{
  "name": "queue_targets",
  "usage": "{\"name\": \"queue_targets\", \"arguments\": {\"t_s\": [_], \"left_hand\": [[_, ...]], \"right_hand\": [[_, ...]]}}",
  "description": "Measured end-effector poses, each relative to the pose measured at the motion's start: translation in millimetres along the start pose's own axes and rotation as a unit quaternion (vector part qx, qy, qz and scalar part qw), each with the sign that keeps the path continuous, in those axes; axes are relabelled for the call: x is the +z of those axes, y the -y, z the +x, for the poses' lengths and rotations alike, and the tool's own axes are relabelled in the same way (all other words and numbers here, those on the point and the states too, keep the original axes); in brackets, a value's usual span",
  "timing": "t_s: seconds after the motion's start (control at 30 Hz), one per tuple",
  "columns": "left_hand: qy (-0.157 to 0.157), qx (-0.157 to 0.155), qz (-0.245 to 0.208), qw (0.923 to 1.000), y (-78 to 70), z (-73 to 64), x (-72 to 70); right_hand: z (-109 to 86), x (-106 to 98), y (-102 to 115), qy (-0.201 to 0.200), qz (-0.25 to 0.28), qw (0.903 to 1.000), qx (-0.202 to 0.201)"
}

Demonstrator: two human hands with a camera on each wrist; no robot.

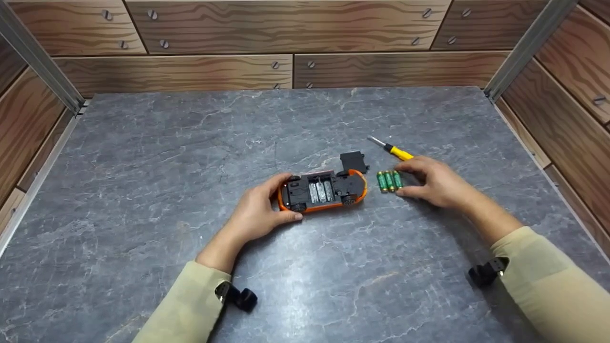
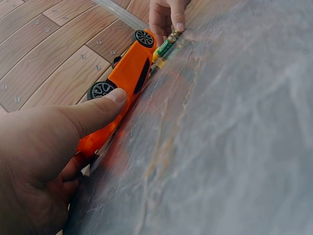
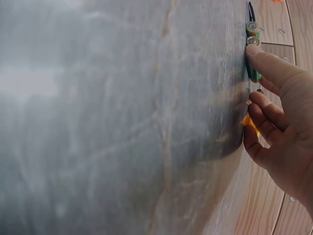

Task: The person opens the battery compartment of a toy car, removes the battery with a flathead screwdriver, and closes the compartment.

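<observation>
An orange toy car (image 1: 360, 194) lies upside down, its black underside facing up and an uncovered battery compartment (image 1: 320, 190) in the middle with silvery slots. My left hand (image 1: 259, 209) grips the car's left end, thumb (image 2: 110, 100) along the near side. To the right, three green batteries (image 1: 388, 181) lie side by side. My right hand (image 1: 441, 183) pinches the rightmost battery end to end between thumb and forefinger. In the right wrist view the thumb (image 3: 269, 63) covers part of that battery.
A black compartment cover (image 1: 352, 162) lies just behind the car's right end. Behind the batteries is a yellow screwdriver (image 1: 400, 152), its handle end hidden by the right hand. Wood-patterned panels (image 1: 286, 26) border the grey marbled table (image 1: 167, 143).
</observation>
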State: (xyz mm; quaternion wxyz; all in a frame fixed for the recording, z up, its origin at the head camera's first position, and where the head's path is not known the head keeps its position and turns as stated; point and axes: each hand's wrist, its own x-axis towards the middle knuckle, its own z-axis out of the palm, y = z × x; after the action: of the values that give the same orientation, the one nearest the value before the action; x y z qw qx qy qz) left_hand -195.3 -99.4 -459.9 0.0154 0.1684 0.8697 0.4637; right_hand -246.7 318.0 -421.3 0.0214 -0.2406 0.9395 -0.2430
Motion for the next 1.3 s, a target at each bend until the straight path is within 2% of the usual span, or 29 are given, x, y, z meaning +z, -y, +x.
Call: {"name": "queue_targets", "arguments": {"t_s": [0.13, 0.3, 0.57, 0.87, 1.1, 1.3], "left_hand": [[-0.002, 0.002, 0.001, 1.0, 0.4, -0.2, 0.1], [-0.003, 0.0, 0.007, 1.0, -0.4, -0.4, -0.2], [0.002, -0.002, 0.009, 1.0, -2.5, -0.5, -1.5], [0.003, -0.006, 0.003, 1.0, -2.3, -0.9, -1.0], [0.001, -0.003, 0.003, 1.0, -3.1, -0.9, -1.4], [0.003, -0.014, 0.002, 0.9999, -3.6, -1.1, -1.3]], "right_hand": [[-0.8, -1, 1, 0.0, 0.002, 1.0, 0.0], [-0.7, -4, 4, 0.003, 0.023, 0.9995, 0.021], [5.9, -10, 15, -0.016, 0.044, 0.9986, 0.025], [32.6, -5, 34, 0.009, 0.058, 0.998, 0.024], [55.5, 2, 43, 0.028, 0.041, 0.9985, 0.022], [68.1, 7, 46, 0.047, 0.03, 0.9979, 0.032]]}}
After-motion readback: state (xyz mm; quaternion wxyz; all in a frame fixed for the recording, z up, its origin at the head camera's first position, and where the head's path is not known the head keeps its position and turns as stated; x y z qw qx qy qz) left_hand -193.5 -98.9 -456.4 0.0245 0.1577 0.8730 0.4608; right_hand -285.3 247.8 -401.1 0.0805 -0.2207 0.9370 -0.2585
